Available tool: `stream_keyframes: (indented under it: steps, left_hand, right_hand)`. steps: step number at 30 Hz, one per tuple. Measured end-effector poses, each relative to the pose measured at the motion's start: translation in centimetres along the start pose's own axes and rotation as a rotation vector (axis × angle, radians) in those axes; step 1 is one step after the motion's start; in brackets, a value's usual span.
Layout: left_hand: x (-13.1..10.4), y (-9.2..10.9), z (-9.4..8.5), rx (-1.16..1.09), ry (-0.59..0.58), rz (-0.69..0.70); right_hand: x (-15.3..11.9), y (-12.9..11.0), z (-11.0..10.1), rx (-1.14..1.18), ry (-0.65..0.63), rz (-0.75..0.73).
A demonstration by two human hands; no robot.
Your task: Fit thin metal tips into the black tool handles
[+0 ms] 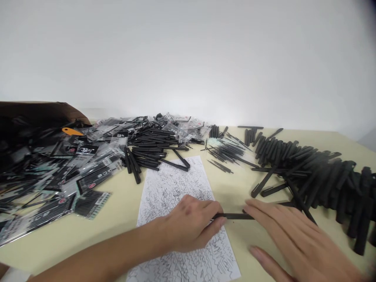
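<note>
Over a scribbled sheet of paper [173, 192], my left hand [190, 223] pinches a slim black pen [236, 216] between thumb and fingers. The pen lies about level and points to the right. My right hand [296, 239], slightly blurred, is at the pen's far end with its fingers stretched out and the thumb apart. Its fingers hide that end, so whether they touch it I cannot tell. Just beyond this hand lie black pens [302, 156] in a long, dense row. Dense wavy dark pen marks cover the paper.
At left, clear plastic packets [96, 176] of black refills spill from a cardboard box [67, 109], with an orange-handled tool [72, 131] among them. More black pens [152, 147] are heaped behind the paper. Thin refills [229, 150] lie loose right of them. A white wall [188, 58] backs the table.
</note>
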State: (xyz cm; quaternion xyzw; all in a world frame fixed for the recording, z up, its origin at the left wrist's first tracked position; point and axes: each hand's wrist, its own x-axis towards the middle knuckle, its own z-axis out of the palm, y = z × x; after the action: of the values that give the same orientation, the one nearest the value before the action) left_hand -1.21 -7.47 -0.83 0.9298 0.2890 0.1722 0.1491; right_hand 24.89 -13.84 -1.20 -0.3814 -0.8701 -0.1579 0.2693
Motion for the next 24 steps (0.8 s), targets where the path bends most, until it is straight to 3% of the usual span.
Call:
stream_keyframes:
  steps: [2,5,11,19,22,24]
  left_hand:
    - [0.1,-0.2,-0.1,0.005,0.035,0.008]
    - [0.2,-0.7,-0.2,0.015,0.084,0.025]
    - [0.3,-1.7,-0.4,-0.054,0.101,-0.049]
    - [2.5,-1.8,-1.1,-0.195,-0.053,-0.222]
    - [3.6,-2.4,-0.9,-0.231,-0.068,-0.254]
    - [4.0,-2.9,-0.7,-0.261,-0.055,-0.254]
  right_hand:
    - [2.6,0.0,1.3,-0.060,-0.001,-0.092]
    - [4.3,-0.2,3.3,0.018,-0.048,-0.087]
    - [4.2,0.0,4.9,0.251,-0.114,0.069]
    - [3.9,0.6,6.4,0.202,-0.024,0.107]
    - [4.4,1.3,6.5,0.231,0.014,0.148]
    - [4.8,1.8,6.5,0.282,-0.025,0.181]
